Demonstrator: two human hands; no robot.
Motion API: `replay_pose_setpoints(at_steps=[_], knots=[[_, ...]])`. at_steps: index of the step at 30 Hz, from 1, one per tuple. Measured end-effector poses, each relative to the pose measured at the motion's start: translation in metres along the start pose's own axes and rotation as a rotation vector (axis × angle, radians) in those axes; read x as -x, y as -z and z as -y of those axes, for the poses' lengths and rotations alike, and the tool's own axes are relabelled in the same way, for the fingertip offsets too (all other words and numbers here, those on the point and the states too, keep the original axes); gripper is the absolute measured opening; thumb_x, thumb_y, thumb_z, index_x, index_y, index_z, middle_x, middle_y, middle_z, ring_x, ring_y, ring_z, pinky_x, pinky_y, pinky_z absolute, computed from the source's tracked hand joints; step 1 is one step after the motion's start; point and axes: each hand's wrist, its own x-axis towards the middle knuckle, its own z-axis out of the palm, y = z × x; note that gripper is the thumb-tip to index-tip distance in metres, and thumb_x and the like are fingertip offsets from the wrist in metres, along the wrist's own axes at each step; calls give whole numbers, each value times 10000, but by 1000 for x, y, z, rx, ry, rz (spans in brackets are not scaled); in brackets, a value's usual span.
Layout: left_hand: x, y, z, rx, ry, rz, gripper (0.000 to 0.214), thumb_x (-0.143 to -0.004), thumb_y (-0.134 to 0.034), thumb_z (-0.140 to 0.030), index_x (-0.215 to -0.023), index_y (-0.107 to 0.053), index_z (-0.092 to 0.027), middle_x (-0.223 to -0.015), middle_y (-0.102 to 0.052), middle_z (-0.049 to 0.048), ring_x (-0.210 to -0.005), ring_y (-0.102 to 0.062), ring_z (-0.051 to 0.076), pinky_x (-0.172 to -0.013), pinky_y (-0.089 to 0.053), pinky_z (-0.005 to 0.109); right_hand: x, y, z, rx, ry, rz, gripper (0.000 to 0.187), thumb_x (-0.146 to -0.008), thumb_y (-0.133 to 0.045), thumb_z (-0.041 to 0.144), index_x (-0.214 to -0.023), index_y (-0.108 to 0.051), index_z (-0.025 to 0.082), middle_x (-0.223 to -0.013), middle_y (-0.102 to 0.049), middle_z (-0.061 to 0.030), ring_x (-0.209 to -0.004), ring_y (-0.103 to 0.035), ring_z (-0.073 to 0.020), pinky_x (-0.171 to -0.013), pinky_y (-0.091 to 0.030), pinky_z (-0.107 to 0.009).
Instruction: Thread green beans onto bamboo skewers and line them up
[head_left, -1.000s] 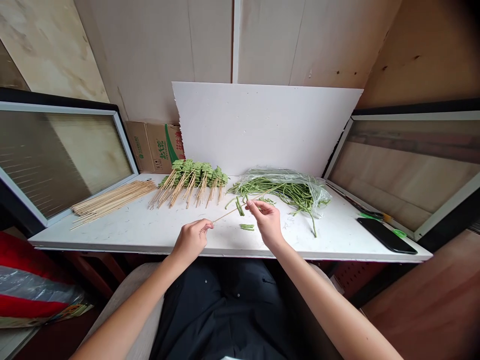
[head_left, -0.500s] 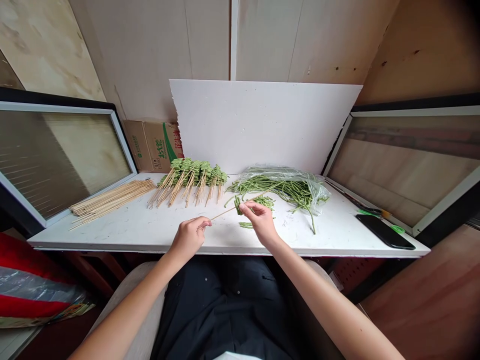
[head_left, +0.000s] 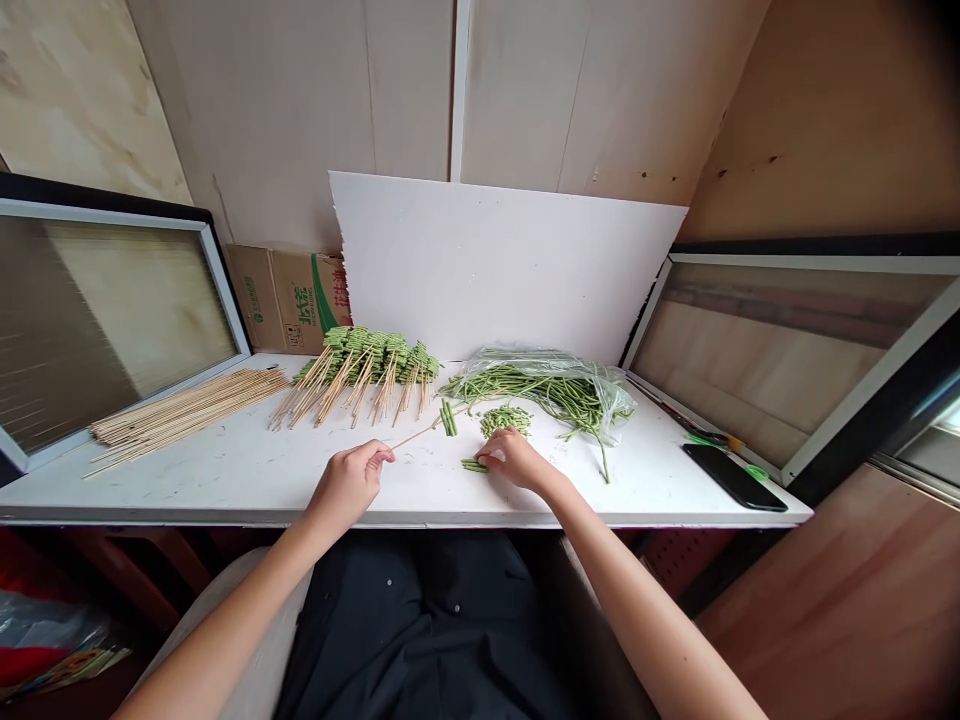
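Note:
My left hand (head_left: pixel 348 485) pinches the near end of a thin bamboo skewer (head_left: pixel 415 437), which slants away to the right. Cut green bean pieces (head_left: pixel 448 418) are threaded crosswise on its far part. My right hand (head_left: pixel 519 460) is down at the tabletop, thumb and fingers closed on the right end of a few short bean pieces (head_left: pixel 471 465) lying side by side. Just beyond that hand lies a small heap of cut bean pieces (head_left: pixel 505 417). The fingertips of my right hand are partly hidden.
Filled bean skewers (head_left: pixel 375 352) are stacked at the back, left of centre. Bare bamboo skewers (head_left: pixel 187 408) lie at the left. Long beans (head_left: pixel 555 388) spill from a clear bag. A black phone (head_left: pixel 731 477) rests at the right. Behind stand a cardboard box (head_left: pixel 281 300) and a white board (head_left: pixel 502 270).
My right hand has let go of the bean pieces on the skewer and dropped to the loose pieces on the table. My left hand still holds the skewer. The view has shifted slightly.

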Motion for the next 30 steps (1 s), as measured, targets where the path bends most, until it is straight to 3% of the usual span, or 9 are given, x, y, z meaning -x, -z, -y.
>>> replay_pose_setpoints(at_steps=[4,10,13,16,19,22,26,30], knots=[[-1,0,0,-1,1,3,276,-970,-482,-231,-878,-743,-222,-700,-743,9,-613,-696,182,-653,-526,270,1,-2,4,11,-19,3,56,-883,-804,265,-879,-858,254,-977,-798,-95,-1035,-647,-319,-981,-465,-437],[0,-2,2,33,17,1,262,-986,-493,-248,-887,-734,-222,-674,-709,-4,-621,-686,171,-653,-512,267,-1,-7,6,12,-43,-12,145,-931,-701,226,-932,-846,229,-920,-802,-101,-972,-667,-302,-892,-506,-407],[0,-2,4,45,19,-6,251,-986,-496,-234,-912,-735,-221,-702,-727,3,-664,-712,178,-678,-527,271,-3,-4,2,-9,-15,-99,183,-927,-699,215,-1041,-842,222,-946,-799,-108,-949,-666,-299,-926,-502,-443],[-1,-1,5,44,19,-21,247,-988,-495,-226,-920,-732,-223,-722,-738,5,-695,-730,184,-694,-539,276,-6,7,-5,-91,-55,-254,186,-936,-709,306,-1017,-847,210,-974,-784,-133,-918,-663,-296,-904,-518,-467],[-1,-1,5,42,16,-39,243,-986,-495,-221,-928,-731,-228,-719,-738,4,-704,-736,187,-696,-542,276,-6,21,-11,-321,-161,-402,306,-885,-766,489,-951,-838,199,-988,-785,-134,-875,-675,-268,-835,-551,-432],[-1,-1,6,43,12,-45,240,-984,-497,-215,-932,-731,-227,-728,-742,6,-711,-740,186,-689,-541,273,-6,31,-8,-664,-258,-452,470,-764,-842,614,-969,-805,193,-1003,-796,-104,-888,-701,-238,-780,-571,-369],[0,0,5,36,-3,-55,241,-984,-494,-205,-949,-732,-222,-751,-753,9,-719,-742,183,-706,-551,274,-5,35,8,-1091,-261,-385,488,-705,-914,582,-989,-785,207,-1022,-804,-76,-951,-735,-214,-855,-592,-352],[0,1,3,29,-16,-64,246,-980,-491,-205,-950,-735,-220,-743,-748,11,-709,-742,183,-701,-557,272,-6,34,19,-1265,-222,-426,518,-621,-994,513,-1004,-804,221,-1013,-816,-73,-984,-757,-231,-985,-593,-413]])
